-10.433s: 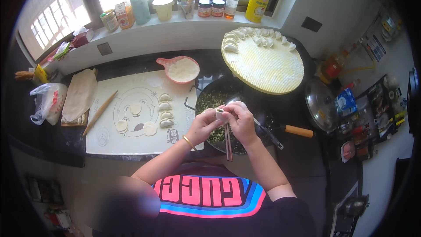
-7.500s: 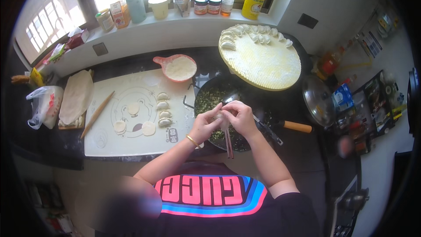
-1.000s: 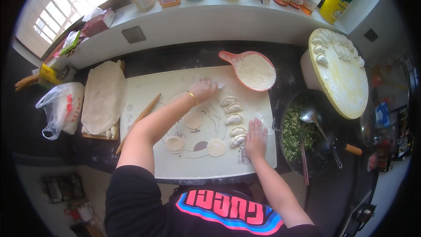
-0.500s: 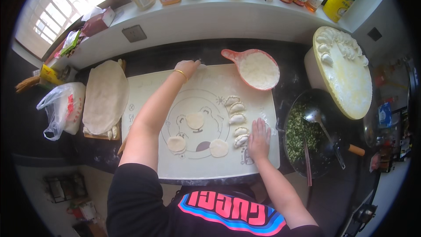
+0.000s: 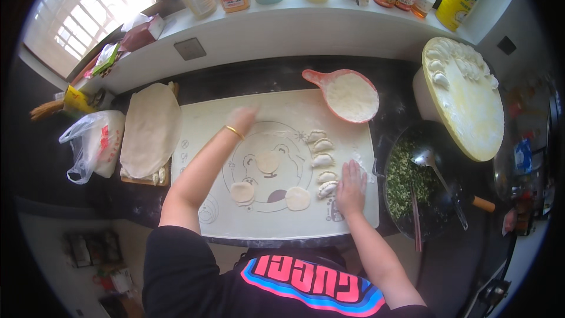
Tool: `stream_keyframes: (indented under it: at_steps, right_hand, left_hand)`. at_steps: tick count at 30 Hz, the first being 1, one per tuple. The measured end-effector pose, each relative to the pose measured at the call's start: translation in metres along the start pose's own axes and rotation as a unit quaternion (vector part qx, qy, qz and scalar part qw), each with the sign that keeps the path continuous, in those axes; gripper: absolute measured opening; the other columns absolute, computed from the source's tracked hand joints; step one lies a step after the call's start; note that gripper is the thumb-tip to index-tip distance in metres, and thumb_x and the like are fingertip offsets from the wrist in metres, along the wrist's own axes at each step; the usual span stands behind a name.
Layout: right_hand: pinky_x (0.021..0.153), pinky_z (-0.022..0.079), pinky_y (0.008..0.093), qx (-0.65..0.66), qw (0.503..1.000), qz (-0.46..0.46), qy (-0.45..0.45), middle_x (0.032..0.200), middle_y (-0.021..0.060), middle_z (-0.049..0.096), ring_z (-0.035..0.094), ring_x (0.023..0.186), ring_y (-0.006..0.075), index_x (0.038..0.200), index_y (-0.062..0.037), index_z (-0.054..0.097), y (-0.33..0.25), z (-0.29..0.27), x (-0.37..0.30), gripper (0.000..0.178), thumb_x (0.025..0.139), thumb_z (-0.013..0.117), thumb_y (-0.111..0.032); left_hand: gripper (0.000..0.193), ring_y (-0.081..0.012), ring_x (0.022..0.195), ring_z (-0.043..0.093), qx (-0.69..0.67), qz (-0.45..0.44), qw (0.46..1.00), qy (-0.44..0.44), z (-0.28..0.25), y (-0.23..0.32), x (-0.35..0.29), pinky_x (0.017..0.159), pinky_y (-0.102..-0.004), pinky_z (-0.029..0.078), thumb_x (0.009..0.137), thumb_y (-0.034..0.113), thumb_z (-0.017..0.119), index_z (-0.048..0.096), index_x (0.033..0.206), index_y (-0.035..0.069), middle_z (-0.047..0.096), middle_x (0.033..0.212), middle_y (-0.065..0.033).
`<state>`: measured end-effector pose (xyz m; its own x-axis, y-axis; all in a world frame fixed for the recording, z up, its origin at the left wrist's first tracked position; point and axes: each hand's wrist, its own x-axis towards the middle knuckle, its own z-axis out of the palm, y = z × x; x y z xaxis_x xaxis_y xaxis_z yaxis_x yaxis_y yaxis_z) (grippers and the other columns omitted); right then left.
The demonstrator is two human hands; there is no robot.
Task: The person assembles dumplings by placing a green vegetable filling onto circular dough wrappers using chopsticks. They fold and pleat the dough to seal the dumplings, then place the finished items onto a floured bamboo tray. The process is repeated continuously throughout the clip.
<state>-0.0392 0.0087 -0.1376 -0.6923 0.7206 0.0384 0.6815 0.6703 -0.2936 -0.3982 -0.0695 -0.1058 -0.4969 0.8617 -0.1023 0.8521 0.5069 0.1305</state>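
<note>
My left hand [image 5: 242, 119], a gold bangle at its wrist, is over the far left part of the cream pastry mat [image 5: 279, 101]; motion smears its fingers. Several round dough wrappers lie on the mat: one wrapper [image 5: 268, 162] in the middle, another [image 5: 298, 198] at the near right, and a small overlapping pile [image 5: 242, 192] at the near left. To their right runs a column of folded dumplings [image 5: 322, 160]. Beside the nearest dumpling my right hand [image 5: 351, 188] rests flat on the mat, open, fingers stretched forward.
A red-rimmed scoop of flour [image 5: 352, 97] sits at the mat's far right corner. Further right are a dark pan of chopped green filling [image 5: 403, 179] with a spoon and chopsticks, and a yellow round board [image 5: 465, 109] bearing dumplings. Leftward lie a dough sheet [image 5: 152, 132] and plastic bag [image 5: 106, 141].
My left hand has drawn back from the mat's far edge toward me. The right hand stays at the same place on the mat, and the whole view has shifted slightly.
</note>
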Motion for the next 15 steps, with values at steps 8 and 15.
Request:
stream_keyframes:
  at_steps: [8,15]
  right_hand:
    - [0.108,0.013,0.0447,-0.012,1.0,0.002,-0.01,0.141,0.0124,0.027,0.021,0.133,0.0246,0.132,-0.0052,0.034,0.0,-0.002,-0.001,0.051,0.084,0.043,-0.017]
    - [0.108,0.013,0.0448,-0.023,1.0,-0.008,-0.003,0.141,0.0128,0.027,0.022,0.132,0.0254,0.132,-0.0043,0.034,0.0,0.0,-0.001,0.051,0.084,0.043,-0.017]
  left_hand:
    - [0.021,-0.0319,0.09,0.058,0.027,0.001,0.997,0.066,0.003,-0.1,0.034,0.074,-0.0402,0.048,0.083,0.005,0.045,0.05,0.102,0.011,0.059,0.094,-0.0151]
    - [0.023,-0.0333,0.092,0.058,0.031,0.037,0.999,0.003,0.016,-0.081,0.038,0.077,-0.0406,0.047,0.082,0.005,0.046,0.049,0.104,0.01,0.06,0.094,-0.016]
